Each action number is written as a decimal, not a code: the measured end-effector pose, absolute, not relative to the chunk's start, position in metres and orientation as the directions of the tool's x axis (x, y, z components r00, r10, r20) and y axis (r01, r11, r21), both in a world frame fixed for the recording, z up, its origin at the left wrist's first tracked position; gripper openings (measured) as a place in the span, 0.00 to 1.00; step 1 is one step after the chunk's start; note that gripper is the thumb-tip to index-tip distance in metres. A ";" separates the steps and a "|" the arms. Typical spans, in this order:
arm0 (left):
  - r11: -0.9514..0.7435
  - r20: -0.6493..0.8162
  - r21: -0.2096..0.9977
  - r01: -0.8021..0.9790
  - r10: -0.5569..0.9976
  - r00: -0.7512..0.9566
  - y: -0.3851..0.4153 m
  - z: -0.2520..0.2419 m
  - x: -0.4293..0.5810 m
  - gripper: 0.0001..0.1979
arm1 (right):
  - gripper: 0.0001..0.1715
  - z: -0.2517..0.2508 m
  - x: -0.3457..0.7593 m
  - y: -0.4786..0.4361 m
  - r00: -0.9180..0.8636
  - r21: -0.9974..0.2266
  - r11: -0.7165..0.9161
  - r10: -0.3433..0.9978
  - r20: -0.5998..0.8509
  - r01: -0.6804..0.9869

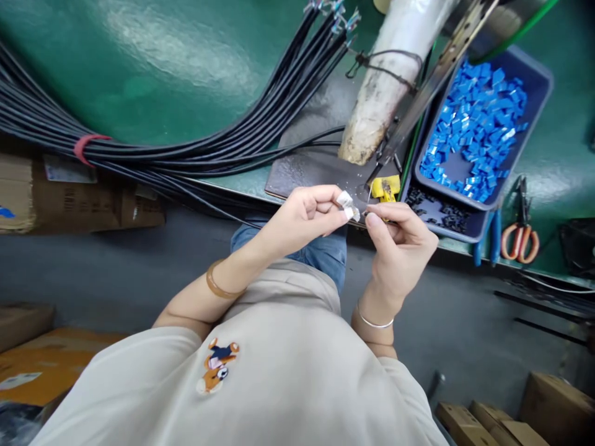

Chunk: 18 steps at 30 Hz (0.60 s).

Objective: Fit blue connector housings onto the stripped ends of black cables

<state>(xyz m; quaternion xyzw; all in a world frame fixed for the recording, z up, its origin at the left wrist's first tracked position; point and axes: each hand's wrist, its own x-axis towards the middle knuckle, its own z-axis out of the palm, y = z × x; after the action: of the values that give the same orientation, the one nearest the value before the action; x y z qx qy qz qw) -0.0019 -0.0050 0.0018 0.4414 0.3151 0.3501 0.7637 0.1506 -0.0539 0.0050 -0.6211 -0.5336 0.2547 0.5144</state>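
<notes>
My left hand (312,214) is closed in a pinch, with white wrapping on the thumb and index fingertips. My right hand (398,238) also pinches, its fingertips almost meeting the left ones. A tiny dark piece shows between the two hands, too small to name. Just beyond the fingers, a yellow block (387,186) sits at the bench edge, near the tip of a thin metal tool (374,173). A dark work mat (302,170) lies behind my left hand, and loose black cables (320,144) reach across it.
A bundle of black cables (186,152), tied with a red band (83,148), runs along the left. A white-wrapped tube (385,80) hangs above the mat. Right stand a bin of blue pieces (534,111), a lower bin of black parts (471,232) and orange-handled scissors (520,238).
</notes>
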 end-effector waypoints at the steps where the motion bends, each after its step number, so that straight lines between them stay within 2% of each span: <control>1: 0.365 -0.168 0.894 -0.260 0.811 0.560 -0.005 0.002 -0.002 0.12 | 0.02 0.004 0.151 -0.054 0.295 -0.915 0.109 0.926 0.236 0.390; 8: 0.333 -0.137 0.903 -0.272 0.823 0.550 -0.003 0.006 0.000 0.12 | 0.03 0.003 0.149 -0.053 0.303 -0.929 0.044 0.939 0.165 0.368; 12: 0.309 -0.117 0.911 -0.273 0.829 0.547 -0.003 0.007 0.000 0.11 | 0.03 0.004 0.147 -0.054 0.311 -0.941 0.063 0.934 0.173 0.333; 18: 0.297 -0.107 0.918 -0.263 0.823 0.558 -0.003 0.004 0.000 0.10 | 0.04 0.005 0.148 -0.055 0.295 -0.926 0.024 0.944 0.145 0.378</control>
<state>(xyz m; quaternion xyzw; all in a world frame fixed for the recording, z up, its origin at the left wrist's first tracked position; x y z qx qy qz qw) -0.0001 -0.0031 0.0039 0.4685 0.2988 0.3631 0.7479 0.1484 -0.0550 0.0045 -0.6364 -0.5193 0.2876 0.4925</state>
